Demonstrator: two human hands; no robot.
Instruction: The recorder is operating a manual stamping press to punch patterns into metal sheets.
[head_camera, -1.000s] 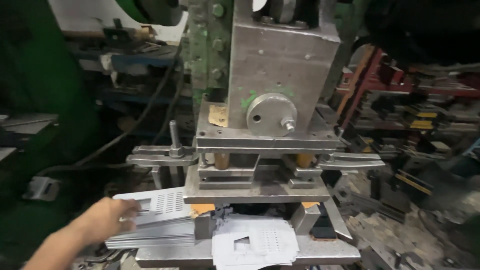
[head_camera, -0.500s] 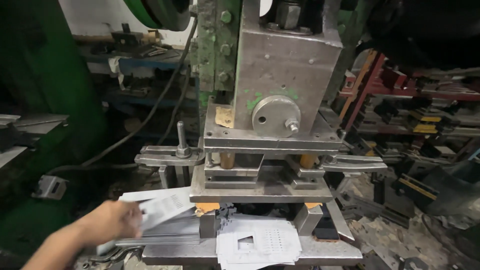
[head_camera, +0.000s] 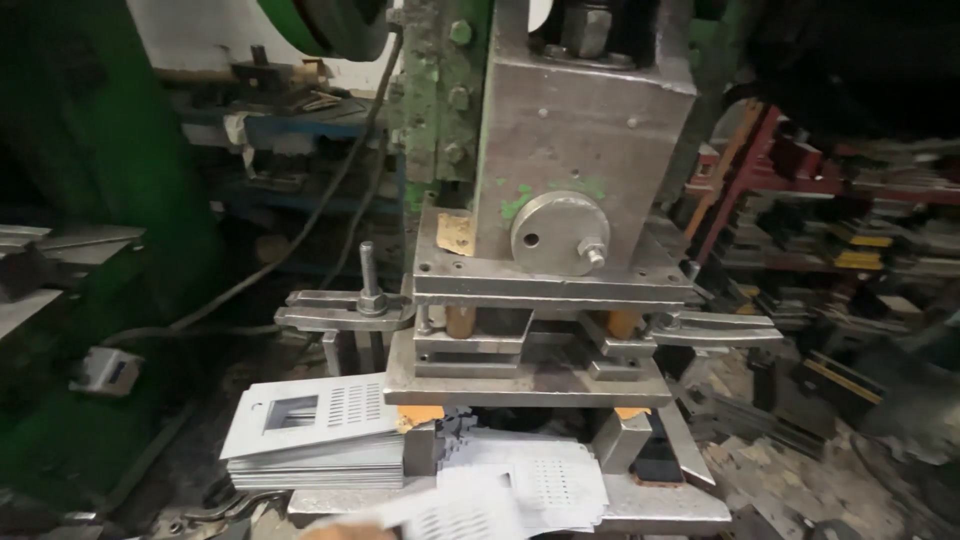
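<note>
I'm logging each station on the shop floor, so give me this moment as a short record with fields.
Machine: grey steel punch press with round boss on its ram
Die area: white perforated metal sheet lying under the ram
Left of die: stack of grey punched metal plates
In motion: blurred pale perforated sheet at bottom edge; whichever hand carries it is barely in view
Surroundings: green machine frame, scrap-strewn floor

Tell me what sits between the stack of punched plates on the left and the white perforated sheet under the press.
In the head view, a grey metal support block stands between the stack of punched plates and the white perforated sheet.
</note>
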